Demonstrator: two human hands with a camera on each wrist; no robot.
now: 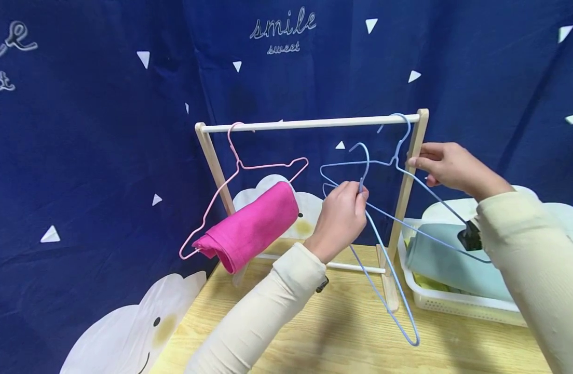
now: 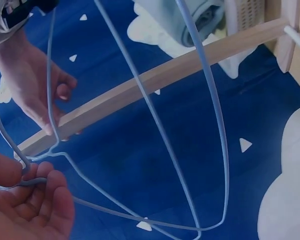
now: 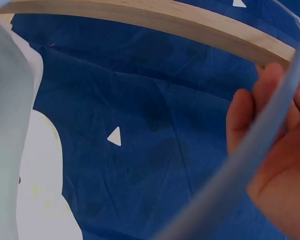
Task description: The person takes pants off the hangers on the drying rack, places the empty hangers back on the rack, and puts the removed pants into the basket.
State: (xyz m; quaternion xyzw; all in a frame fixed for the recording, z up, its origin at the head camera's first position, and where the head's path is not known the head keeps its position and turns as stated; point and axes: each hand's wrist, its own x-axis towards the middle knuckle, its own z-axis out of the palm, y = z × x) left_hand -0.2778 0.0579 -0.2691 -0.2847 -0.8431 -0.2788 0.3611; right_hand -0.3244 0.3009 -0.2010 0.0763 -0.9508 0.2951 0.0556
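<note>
My left hand [image 1: 341, 218] pinches a blue clothes hanger [image 1: 393, 259] near its neck, in front of the rack; the hanger's hook points up and its frame hangs down to the right. My right hand [image 1: 447, 167] holds the right post [image 1: 403, 195] of the small wooden clothes rack near its top, thumb in front. A second blue hanger [image 1: 436, 193] hangs from the white rail [image 1: 310, 123] just beside that post, its lower part passing in front of the right wrist. In the right wrist view this hanger's wire [image 3: 240, 170] crosses close to the lens.
A pink hanger [image 1: 210, 208] on the rail's left bears a folded magenta cloth [image 1: 254, 226]. At the right, a white basket [image 1: 468, 306] contains a rolled pale-blue cloth [image 1: 454, 259] and something yellow-green. The rack stands on a wood-grain table [image 1: 286, 337] before a dark blue curtain [image 1: 104, 145].
</note>
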